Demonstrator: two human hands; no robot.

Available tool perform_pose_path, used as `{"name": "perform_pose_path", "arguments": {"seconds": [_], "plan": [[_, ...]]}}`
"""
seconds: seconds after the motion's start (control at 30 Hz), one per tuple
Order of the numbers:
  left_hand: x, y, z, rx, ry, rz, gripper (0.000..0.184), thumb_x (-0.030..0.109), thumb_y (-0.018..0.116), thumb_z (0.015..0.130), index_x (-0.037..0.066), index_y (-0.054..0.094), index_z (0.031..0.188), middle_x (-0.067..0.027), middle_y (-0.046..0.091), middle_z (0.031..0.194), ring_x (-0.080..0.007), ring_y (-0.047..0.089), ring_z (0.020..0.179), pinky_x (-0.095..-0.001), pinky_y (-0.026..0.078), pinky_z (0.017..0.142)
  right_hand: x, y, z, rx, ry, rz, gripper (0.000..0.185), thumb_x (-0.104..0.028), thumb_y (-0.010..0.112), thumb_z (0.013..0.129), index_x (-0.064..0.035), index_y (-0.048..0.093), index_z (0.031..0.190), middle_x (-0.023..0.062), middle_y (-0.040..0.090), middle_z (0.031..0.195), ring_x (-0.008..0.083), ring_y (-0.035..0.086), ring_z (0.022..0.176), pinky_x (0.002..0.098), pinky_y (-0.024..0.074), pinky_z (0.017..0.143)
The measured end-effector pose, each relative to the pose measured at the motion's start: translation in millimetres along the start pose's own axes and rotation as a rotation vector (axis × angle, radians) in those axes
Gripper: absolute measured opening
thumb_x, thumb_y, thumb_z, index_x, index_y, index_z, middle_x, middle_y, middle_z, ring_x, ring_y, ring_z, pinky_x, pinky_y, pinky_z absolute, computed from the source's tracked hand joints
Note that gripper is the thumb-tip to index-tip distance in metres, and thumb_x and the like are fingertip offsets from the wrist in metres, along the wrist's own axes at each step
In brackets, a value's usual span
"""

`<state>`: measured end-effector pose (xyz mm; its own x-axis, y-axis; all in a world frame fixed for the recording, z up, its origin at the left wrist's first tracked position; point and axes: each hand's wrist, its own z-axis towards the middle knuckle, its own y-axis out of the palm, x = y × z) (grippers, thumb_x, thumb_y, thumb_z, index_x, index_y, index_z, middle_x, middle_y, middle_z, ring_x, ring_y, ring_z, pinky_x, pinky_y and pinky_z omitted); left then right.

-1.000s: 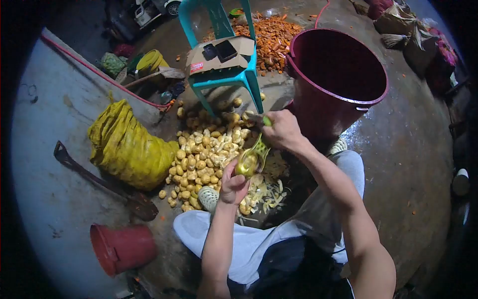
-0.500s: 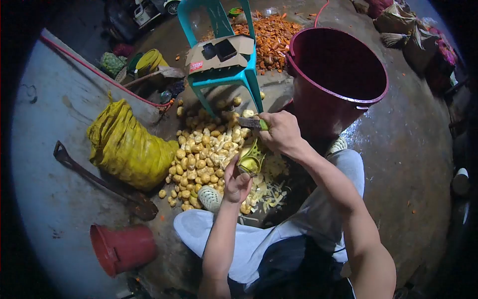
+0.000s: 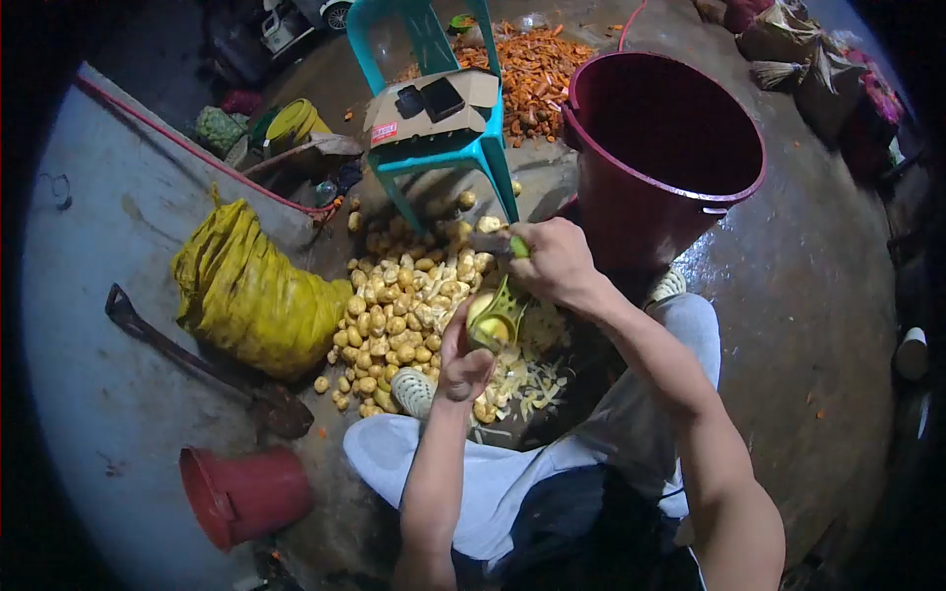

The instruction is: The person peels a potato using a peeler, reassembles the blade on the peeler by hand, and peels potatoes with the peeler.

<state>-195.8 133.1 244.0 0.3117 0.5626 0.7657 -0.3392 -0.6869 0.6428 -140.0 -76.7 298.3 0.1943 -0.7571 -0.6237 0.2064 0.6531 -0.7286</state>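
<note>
Head view: the left hand (image 3: 467, 366) grasps a potato (image 3: 481, 307), its fingers curled along the nine o'clock side and the thumb nearest six o'clock. The potato sits beyond the palm, toward one o'clock. A green openwork piece (image 3: 509, 297) lies over its two o'clock side, with pale yellow flesh showing through. Between one and two o'clock from the potato, the right hand (image 3: 555, 262) has its fingers wrapped around a green-handled tool (image 3: 518, 247), whose dark, blurred end points to nine o'clock. Whether those fingers also grip the openwork piece, I cannot tell. On the floor, the potato pile (image 3: 392, 320) spreads toward nine o'clock from the held potato, pale peelings (image 3: 537, 386) lie toward five, and a maroon tub (image 3: 631, 219) stands toward two.
</note>
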Motion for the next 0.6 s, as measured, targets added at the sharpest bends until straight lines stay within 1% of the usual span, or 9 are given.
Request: {"name": "perform_pose_path", "arguments": {"seconds": [0.03,0.1,0.13,0.17,0.2,0.33,0.43,0.53,0.6], "plan": [[-0.4,-1.0,0.6,0.002,-0.004,0.001,0.093,0.020,0.087,0.063,-0.004,0.038,0.139,-0.0120,0.054,0.129,-0.0237,0.053,0.119,-0.0342,0.040,0.105,-4.1,-1.3,-1.2,-0.036,-0.051,-0.049,0.030,-0.031,0.061,0.075,-0.0181,0.071,0.100,0.0176,0.065,0.074,0.0364,0.066,0.074,0.0455,0.0535,0.071],[-0.7,-0.3,1.3,-0.078,0.007,0.023,0.099,0.020,0.087,0.061,-0.002,0.034,0.142,-0.0122,0.052,0.132,-0.0237,0.052,0.121,-0.0332,0.039,0.106,20.4,13.8,2.9,0.103,0.020,0.029,0.026,-0.034,0.061,0.077,-0.0150,0.071,0.091,0.0181,0.065,0.073,0.0373,0.065,0.071,0.0465,0.0535,0.070],[1.5,1.3,-0.9,-0.078,0.011,0.023,0.099,0.020,0.087,0.061,-0.002,0.034,0.142,-0.0122,0.052,0.132,-0.0237,0.052,0.121,-0.0332,0.039,0.106,24.7,3.4,8.8,0.077,0.119,0.055,0.025,-0.035,0.060,0.078,-0.0120,0.070,0.085,0.0179,0.065,0.072,0.0377,0.065,0.071,0.0478,0.0531,0.069],[5.9,3.3,-3.4,-0.136,-0.012,-0.080,0.099,0.020,0.087,0.061,-0.002,0.034,0.142,-0.0124,0.051,0.132,-0.0240,0.051,0.122,-0.0339,0.039,0.106,46.6,7.4,14.5,0.061,0.146,-0.103,0.024,-0.031,0.059,0.077,-0.0113,0.069,0.085,0.0191,0.065,0.074,0.0384,0.065,0.074,0.0478,0.0533,0.070],[9.5,3.3,-5.8,-0.193,-0.043,-0.181,0.099,0.021,0.087,0.061,-0.002,0.034,0.142,-0.0126,0.051,0.133,-0.0243,0.051,0.123,-0.0345,0.038,0.107,47.5,4.8,17.7,0.059,0.176,-0.059,0.024,-0.031,0.060,0.076,-0.0112,0.069,0.085,0.0198,0.065,0.075,0.0390,0.065,0.075,0.0482,0.0531,0.071],[6.9,1.3,-5.1,0.039,0.008,-0.136,0.096,0.024,0.086,0.064,-0.003,0.035,0.141,-0.0133,0.049,0.136,-0.0258,0.048,0.126,-0.0386,0.034,0.111,11.7,9.7,3.3,0.083,0.110,0.129,0.023,-0.031,0.063,0.075,-0.0106,0.067,0.085,0.0216,0.063,0.074,0.0404,0.064,0.075,0.0500,0.0517,0.070],[7.2,3.6,-1.6,-0.036,0.064,-0.015,0.096,0.024,0.086,0.065,-0.003,0.034,0.141,-0.0133,0.048,0.136,-0.0264,0.048,0.126,-0.0393,0.033,0.111,2.8,4.4,-2.3,0.053,0.012,-0.021,0.022,-0.029,0.062,0.074,-0.0120,0.069,0.086,0.0191,0.065,0.075,0.0389,0.065,0.075,0.0494,0.0520,0.071],[8.5,8.1,-11.6,-0.051,0.090,-0.116,0.097,0.024,0.087,0.064,-0.005,0.034,0.140,-0.0138,0.050,0.131,-0.0264,0.050,0.123,-0.0378,0.037,0.109,40.7,2.0,16.0,0.058,0.246,-0.006,0.020,-0.027,0.061,0.075,-0.0106,0.067,0.084,0.0195,0.065,0.075,0.0392,0.064,0.076,0.0494,0.0522,0.073],[13.6,9.4,-9.3,-0.101,0.054,-0.166,0.097,0.024,0.087,0.064,-0.004,0.035,0.140,-0.0135,0.051,0.130,-0.0262,0.051,0.122,-0.0377,0.038,0.108,31.4,6.3,11.1,0.042,0.239,0.057,0.021,-0.027,0.060,0.075,-0.0100,0.067,0.084,0.0203,0.064,0.075,0.0396,0.064,0.076,0.0495,0.0521,0.073]]}}
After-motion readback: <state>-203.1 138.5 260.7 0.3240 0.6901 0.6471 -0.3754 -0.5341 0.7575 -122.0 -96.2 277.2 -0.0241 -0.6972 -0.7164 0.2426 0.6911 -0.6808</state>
